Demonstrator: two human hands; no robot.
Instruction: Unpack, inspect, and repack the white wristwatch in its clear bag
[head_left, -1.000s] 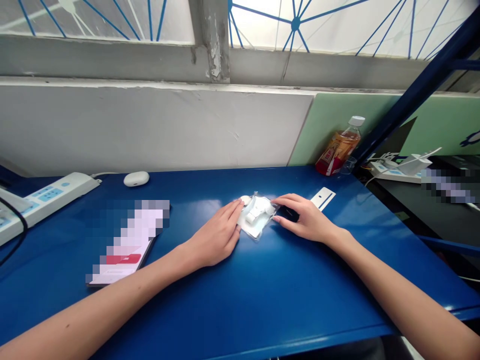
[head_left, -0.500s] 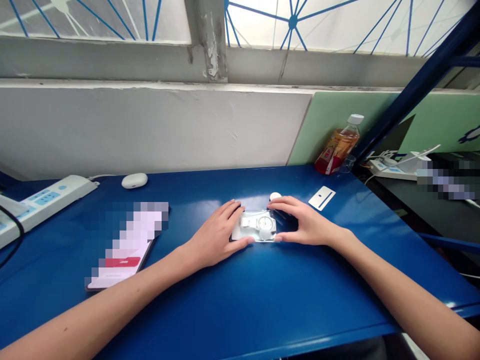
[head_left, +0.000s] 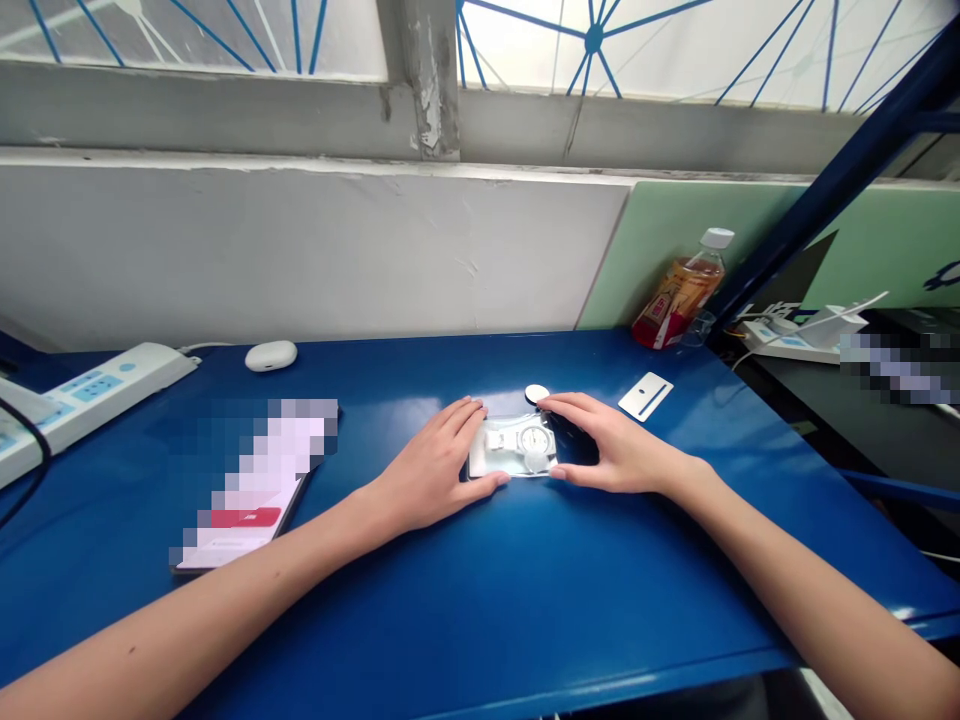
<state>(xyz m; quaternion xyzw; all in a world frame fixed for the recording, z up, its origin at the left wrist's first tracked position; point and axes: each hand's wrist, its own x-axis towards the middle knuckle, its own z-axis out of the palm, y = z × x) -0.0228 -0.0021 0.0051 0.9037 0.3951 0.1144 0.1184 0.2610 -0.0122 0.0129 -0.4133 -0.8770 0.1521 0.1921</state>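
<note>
Head view: your hands work over a glossy blue tabletop (head_left: 480, 610) that fills the lower half of the frame. A pale wall (head_left: 300, 250) rises behind it at centre left, a green board (head_left: 645, 230) at centre right, and windows (head_left: 517, 60) with blue line patterns run along the top. A white power strip (head_left: 101, 385) and a white case (head_left: 271, 356) lie at left, above a phone (head_left: 262, 480); a bottle (head_left: 675, 300) leans at right, above a white card (head_left: 646, 397).

The clear packet (head_left: 487, 462) with a white watch (head_left: 534, 440) lies just right of centre. Your left hand (head_left: 427, 465) has its left end between thumb and fingers. Your right hand (head_left: 615, 445) is partly open around the right end, thumb at the lower corner; you cannot tell whether it grips.

A second ago the packet sat askew; now it lies square, dial facing up, and the white disc (head_left: 536, 393) has gone from its upper left to its upper right.

The bottle's red-and-orange label carries characters too small to read.
</note>
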